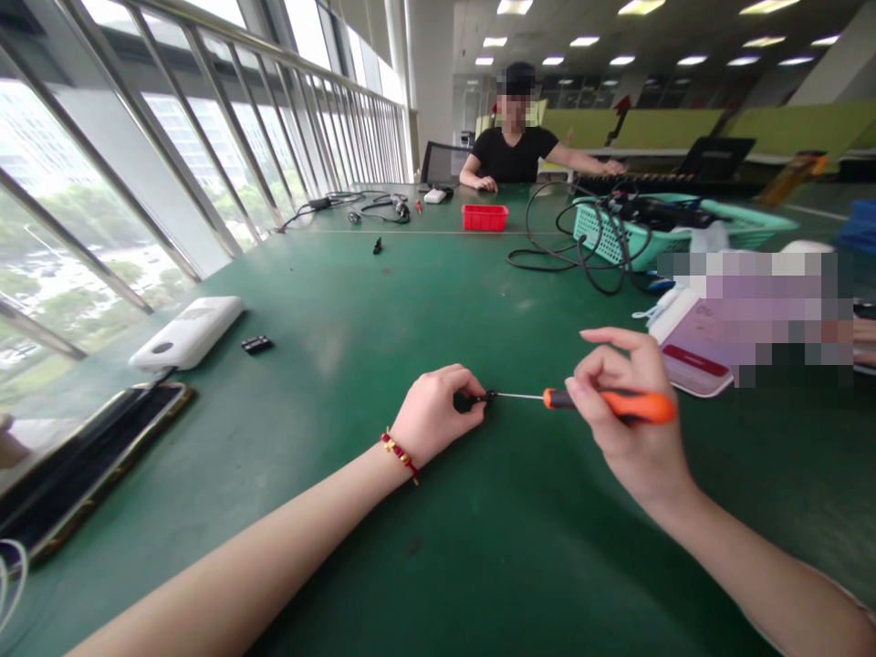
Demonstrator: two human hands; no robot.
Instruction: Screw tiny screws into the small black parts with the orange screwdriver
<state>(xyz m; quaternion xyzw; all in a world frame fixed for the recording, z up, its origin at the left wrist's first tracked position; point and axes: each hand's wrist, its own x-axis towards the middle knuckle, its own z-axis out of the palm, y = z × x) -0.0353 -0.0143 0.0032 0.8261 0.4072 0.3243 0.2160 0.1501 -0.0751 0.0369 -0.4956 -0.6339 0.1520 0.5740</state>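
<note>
My left hand [438, 415], with a red beaded bracelet at the wrist, pinches a small black part [484, 396] just over the green table. Its kind is too small to make out. In my right hand [633, 429] is a screwdriver [636, 406] with an orange and black handle, held roughly level. The thin shaft points left, and its tip meets the black part at my left fingertips. My right thumb and fingers close round the handle, the index finger raised.
A phone [88, 465] and a white power bank [188, 333] lie left, near a small black block [257, 345]. Ahead stand a red tray [484, 217] and a teal basket [674, 242] with cables. A purple-white package [704, 328] is at right. A person [516, 151] sits opposite.
</note>
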